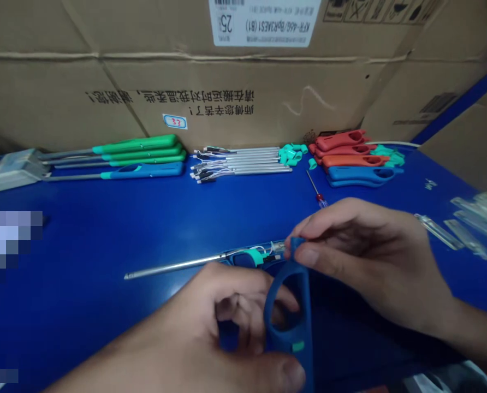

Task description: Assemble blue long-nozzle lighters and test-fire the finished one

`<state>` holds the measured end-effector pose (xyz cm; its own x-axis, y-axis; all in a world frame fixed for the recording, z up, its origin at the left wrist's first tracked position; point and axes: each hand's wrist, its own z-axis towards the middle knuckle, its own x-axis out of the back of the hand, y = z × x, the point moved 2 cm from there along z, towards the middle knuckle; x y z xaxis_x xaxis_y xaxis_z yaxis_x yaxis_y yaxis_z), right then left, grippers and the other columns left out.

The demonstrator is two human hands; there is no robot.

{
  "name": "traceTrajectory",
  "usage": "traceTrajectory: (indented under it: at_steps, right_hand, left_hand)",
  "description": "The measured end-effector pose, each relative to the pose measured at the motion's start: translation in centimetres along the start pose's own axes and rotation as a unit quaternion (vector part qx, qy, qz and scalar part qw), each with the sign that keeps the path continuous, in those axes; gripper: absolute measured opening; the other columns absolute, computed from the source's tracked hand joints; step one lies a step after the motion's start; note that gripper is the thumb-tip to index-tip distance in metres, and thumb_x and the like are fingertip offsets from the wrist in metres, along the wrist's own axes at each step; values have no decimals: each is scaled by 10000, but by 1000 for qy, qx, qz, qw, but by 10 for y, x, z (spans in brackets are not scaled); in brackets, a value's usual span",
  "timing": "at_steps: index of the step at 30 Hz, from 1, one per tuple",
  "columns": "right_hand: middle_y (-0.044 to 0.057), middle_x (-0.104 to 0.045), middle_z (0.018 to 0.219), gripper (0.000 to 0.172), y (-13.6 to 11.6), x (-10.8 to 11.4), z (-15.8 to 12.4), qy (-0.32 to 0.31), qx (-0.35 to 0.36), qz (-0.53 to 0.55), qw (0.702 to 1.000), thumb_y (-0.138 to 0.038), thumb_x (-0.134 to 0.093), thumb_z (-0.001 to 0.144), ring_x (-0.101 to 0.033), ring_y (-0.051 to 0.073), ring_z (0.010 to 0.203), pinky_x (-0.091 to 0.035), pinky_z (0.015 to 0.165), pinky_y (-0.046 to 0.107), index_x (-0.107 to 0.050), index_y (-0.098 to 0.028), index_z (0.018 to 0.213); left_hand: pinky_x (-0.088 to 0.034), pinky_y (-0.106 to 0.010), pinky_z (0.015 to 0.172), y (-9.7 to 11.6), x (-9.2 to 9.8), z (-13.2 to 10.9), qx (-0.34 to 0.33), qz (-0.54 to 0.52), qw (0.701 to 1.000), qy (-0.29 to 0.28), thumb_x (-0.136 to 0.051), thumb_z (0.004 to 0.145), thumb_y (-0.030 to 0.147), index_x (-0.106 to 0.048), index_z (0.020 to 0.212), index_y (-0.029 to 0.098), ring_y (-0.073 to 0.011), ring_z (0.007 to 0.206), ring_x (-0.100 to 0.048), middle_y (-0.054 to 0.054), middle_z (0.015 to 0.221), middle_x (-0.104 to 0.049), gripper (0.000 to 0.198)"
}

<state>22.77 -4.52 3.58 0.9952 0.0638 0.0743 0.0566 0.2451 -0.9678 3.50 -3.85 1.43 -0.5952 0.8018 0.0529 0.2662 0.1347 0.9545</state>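
Blue work table (pixel 83 245) spans the whole frame, far edge butting against a cardboard carton (pixel 186 109) with printed Chinese text. Far left: clear plastic packet (pixel 10 169) at the back, pixelated patch (pixel 6 245) below it, can't tell what's under it. Back row, going right: green-handled long lighters (pixel 145 150), one blue-handled lighter (pixel 145 170), bundled metal tubes with wires (pixel 243 161), teal parts (pixel 292 154), small red-handled screwdriver (pixel 317 188), red handle shells (pixel 344 147), blue handle shells (pixel 360 176). All of that sits well apart from my hands, with a wide band of blue table between.

Front: metal tube (pixel 173 266) points left, running into an open blue lighter body (pixel 247 257) with a teal piece and thin wires inside. Its wired end is right at my fingers. My left hand (pixel 186 333) comes in from the bottom edge, fingers curled around a loop-shaped blue handle shell (pixel 286 341), clamped, shell close to upright, lower end cut off by the frame. My right hand (pixel 370 262) has thumb and index together, pinching the shell's top end just over the wires. Clear plastic strips (pixel 468 234) lie near, right of that hand.
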Motion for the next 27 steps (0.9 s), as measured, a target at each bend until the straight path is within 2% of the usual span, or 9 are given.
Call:
traceTrajectory:
  at_steps: [2,4,9,10,12,15,21,24,27]
  right_hand:
    - [-32,-750,810,177,2,-2,0,-23,-7,-6,1000,-121,-778,750,-732,97,721,-601,650,130,-710,-236,867]
    - [-14,-743,924,233,5,-2,-1,-44,-6,-19,999,-131,-726,803,-734,114,821,-614,730,174,-684,-253,996]
    - [35,-667,1159,692,19,3,-5,-103,60,-155,981,-233,-823,718,-680,188,1038,-595,881,300,-474,-303,1312]
    - [36,-666,1160,704,21,3,-5,-102,83,-201,971,-240,-821,719,-677,188,1034,-586,893,302,-460,-301,1321]
    - [31,-678,1126,562,24,4,-4,-93,129,-279,947,-224,-759,782,-683,176,982,-580,875,296,-492,-289,1273]
    - [30,-691,1077,357,25,8,0,-99,174,-339,919,-170,-652,848,-682,157,925,-574,828,275,-549,-259,1178]
    - [48,-692,1131,373,24,22,8,-144,185,-382,894,-192,-617,863,-679,156,995,-552,857,255,-552,-206,1230]
    - [43,-715,1097,363,22,29,12,-152,191,-409,879,-193,-618,847,-698,165,957,-558,823,262,-578,-202,1208]
    - [25,-741,1017,344,19,37,15,-156,202,-414,874,-179,-639,801,-715,166,847,-561,745,260,-618,-217,1143]
  left_hand:
    - [-495,-195,539,1,1,3,27,-38,999,-16,-708,792,268,-678,865,175,-93,568,-580,31,627,-591,122]
    - [-515,-192,503,-1,7,7,16,-103,995,0,-697,820,255,-651,830,167,-88,506,-588,30,596,-617,100]
    - [-586,-173,582,-5,34,20,-100,-238,953,157,-754,786,156,-640,764,157,-111,603,-700,6,663,-718,117]
    - [-596,-176,599,-6,38,22,-103,-258,945,171,-758,782,148,-633,756,153,-116,624,-709,2,665,-722,128]
    - [-611,-187,619,-7,42,24,-98,-280,938,179,-754,788,144,-616,744,146,-124,643,-718,-10,666,-726,145]
    - [-623,-222,612,-6,44,23,-101,-252,945,184,-739,812,176,-613,779,140,-141,623,-716,-22,658,-722,135]
    - [-623,-282,595,-4,53,18,-106,-157,956,223,-762,795,270,-578,1052,184,-156,579,-703,-15,747,-734,328]
    - [-589,-246,561,-1,60,17,-110,-76,961,244,-752,790,310,-604,987,177,-136,548,-673,-16,713,-725,280]
    - [-536,-213,511,1,62,14,-124,75,958,246,-751,771,320,-651,925,168,-121,534,-631,2,659,-685,238]
